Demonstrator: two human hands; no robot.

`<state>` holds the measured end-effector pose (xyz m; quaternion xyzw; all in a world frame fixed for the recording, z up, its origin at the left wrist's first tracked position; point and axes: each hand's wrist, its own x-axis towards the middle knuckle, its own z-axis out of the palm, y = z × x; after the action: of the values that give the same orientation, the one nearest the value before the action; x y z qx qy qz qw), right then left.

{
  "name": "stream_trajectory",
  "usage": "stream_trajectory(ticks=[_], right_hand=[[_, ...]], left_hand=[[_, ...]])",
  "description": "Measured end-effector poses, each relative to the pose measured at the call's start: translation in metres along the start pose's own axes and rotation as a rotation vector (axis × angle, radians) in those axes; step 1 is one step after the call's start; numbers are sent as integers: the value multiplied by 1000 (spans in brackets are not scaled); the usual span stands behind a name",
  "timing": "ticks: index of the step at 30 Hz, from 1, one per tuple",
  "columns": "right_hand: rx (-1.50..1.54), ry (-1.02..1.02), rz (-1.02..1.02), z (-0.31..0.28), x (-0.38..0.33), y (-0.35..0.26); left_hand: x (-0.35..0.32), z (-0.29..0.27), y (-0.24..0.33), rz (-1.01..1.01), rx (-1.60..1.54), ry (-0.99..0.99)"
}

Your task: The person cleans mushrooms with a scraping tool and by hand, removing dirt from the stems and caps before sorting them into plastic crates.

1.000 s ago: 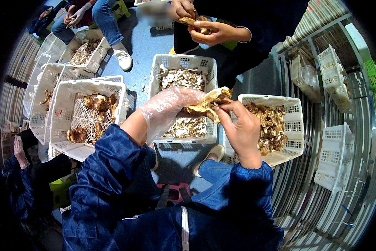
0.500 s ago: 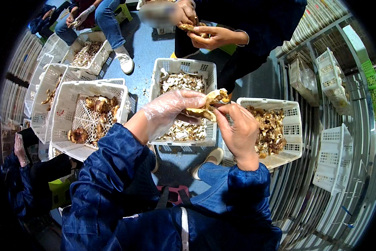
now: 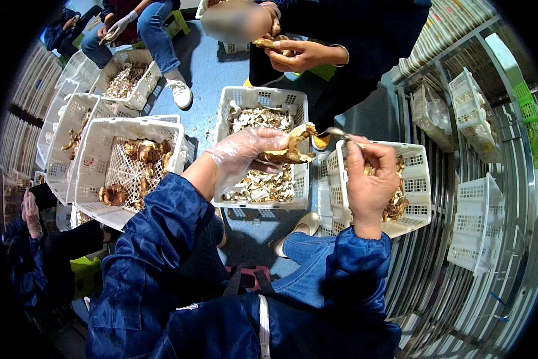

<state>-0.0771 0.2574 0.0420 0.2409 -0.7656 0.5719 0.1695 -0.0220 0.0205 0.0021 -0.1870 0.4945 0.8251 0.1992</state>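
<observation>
Head view, left hand [image 3: 245,149]: in a clear, crinkled plastic glove, reaching forward from the left with its fingers clamped on the mushroom, fingertips pointing right.
Right hand [image 3: 374,179]: bare, raised apart from the left one, wrist bent inward, thumb and bent fingers pinched on a thin, curved, shiny grey object [image 3: 333,130]; whether this is a blade cannot be told.
Mushroom [image 3: 290,157]: a torn, irregular brown-and-cream piece, held in the gloved fingers above the middle basket; its right end is forked, with ragged edges, near a small orange-brown patch beside the grey object.
Middle basket [image 3: 266,94]: white, rectangular perforated plastic, strewn with pale and brown fragments.
Right basket [image 3: 420,188]: white perforated plastic, holding brown pieces, partly behind the right hand.
Left basket [image 3: 88,164]: white, lattice-bottomed plastic with larger dark-brown mushrooms [image 3: 143,149].
</observation>
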Motion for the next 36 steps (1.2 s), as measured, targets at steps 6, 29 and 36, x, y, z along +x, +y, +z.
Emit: stream_trajectory(ticks=[6,29,36], right_hand=[[-99,-110,56,-2,5,6],[-333,-531,-267,7,2,4],[-299,-479,-251,10,-5,7]], left_hand=[[-3,2,0,-3,-115,-49],[-7,3,-2,-29,-7,-78],[-6,5,0,-28,-31,-73]])
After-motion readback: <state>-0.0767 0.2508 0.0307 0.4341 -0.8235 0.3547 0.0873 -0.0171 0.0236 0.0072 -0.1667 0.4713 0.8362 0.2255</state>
